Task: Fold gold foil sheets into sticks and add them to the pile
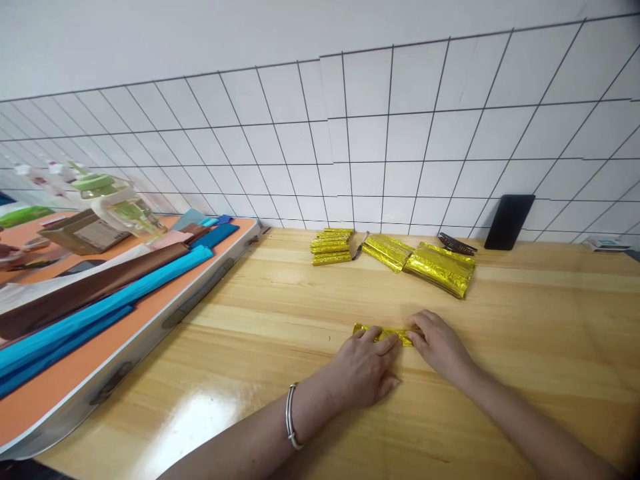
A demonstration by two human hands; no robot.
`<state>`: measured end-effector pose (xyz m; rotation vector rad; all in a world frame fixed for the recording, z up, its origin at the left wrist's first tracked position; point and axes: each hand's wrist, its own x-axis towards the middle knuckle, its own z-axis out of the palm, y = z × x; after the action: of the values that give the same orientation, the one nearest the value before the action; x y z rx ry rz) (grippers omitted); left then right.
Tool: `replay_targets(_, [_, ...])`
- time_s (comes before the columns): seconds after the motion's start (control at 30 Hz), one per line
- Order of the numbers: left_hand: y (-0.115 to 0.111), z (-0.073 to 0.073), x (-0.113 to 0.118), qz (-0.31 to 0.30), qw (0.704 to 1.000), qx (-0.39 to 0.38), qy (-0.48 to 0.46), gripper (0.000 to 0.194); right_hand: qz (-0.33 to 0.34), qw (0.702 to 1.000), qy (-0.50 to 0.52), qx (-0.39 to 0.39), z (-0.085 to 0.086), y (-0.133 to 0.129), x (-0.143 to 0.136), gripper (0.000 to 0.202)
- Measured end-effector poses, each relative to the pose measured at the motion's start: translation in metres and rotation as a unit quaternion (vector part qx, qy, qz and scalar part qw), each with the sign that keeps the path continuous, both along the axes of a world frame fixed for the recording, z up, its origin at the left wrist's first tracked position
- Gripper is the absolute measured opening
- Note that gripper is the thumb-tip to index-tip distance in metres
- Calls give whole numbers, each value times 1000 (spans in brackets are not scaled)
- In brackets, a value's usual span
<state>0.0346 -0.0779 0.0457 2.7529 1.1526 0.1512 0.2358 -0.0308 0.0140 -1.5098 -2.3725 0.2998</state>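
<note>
A narrow folded strip of shiny gold foil (pixel 358 328) lies on the light wooden table (pixel 280 313). My left hand (pixel 364 367), with a silver bangle at the wrist, rests on the strip, its fingers spread and pressing it flat. At the strip's right end, my right hand (pixel 436 339) pinches the foil between thumb and fingers. Beyond my hands, several narrow folded gold strips (pixel 332 247) lie stacked beside a pen (pixel 359 247). Wider flat gold foil packets (pixel 440 268) lie to the right of them.
A black phone (pixel 509 222) leans against the tiled wall, near a dark clip (pixel 457 245). On the left, an orange-topped raised surface (pixel 165 293) holds coloured cloths (pixel 100 307), a cardboard box (pixel 85 232) and a green-lidded bottle (pixel 120 200).
</note>
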Motion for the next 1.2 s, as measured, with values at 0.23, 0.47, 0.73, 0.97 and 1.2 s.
replay_targets(0.23, [-2, -4, -4, -11, 1000, 25, 4, 38, 112, 991, -52, 60, -19, -37, -24, 58])
replay_targets(0.47, [1, -26, -38, -55, 997, 18, -51, 66, 154, 981, -91, 78, -24, -42, -18, 72])
replay_targets(0.73, [0, -26, -48, -19, 999, 7, -34, 74, 145, 981, -112, 60, -29, -39, -20, 71])
replay_targets(0.97, [-1, -28, -50, 0, 1000, 1, -31, 77, 124, 983, -124, 59, -30, -47, -5, 70])
replay_targets(1.2, [-5, -28, -44, 7, 999, 26, -24, 80, 91, 985, -141, 49, -25, -54, -3, 64])
